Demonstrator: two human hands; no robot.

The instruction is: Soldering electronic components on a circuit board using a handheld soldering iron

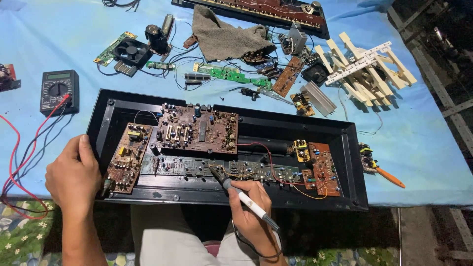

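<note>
Blue table [423, 148]: left hand [74, 175] clasps black case [352, 148] edge, right hand [251, 209] grips soldering iron [236, 189]

We see circuit boards [199, 129] lying in the tray [354, 162] — a multimeter [58, 91] sits left of it. Behind lies a cloth [224, 37].

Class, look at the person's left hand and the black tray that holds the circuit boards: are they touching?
Touching. The head view shows the left hand gripping the left rim of the black tray, with the thumb laid over its edge and no gap between them.
</note>
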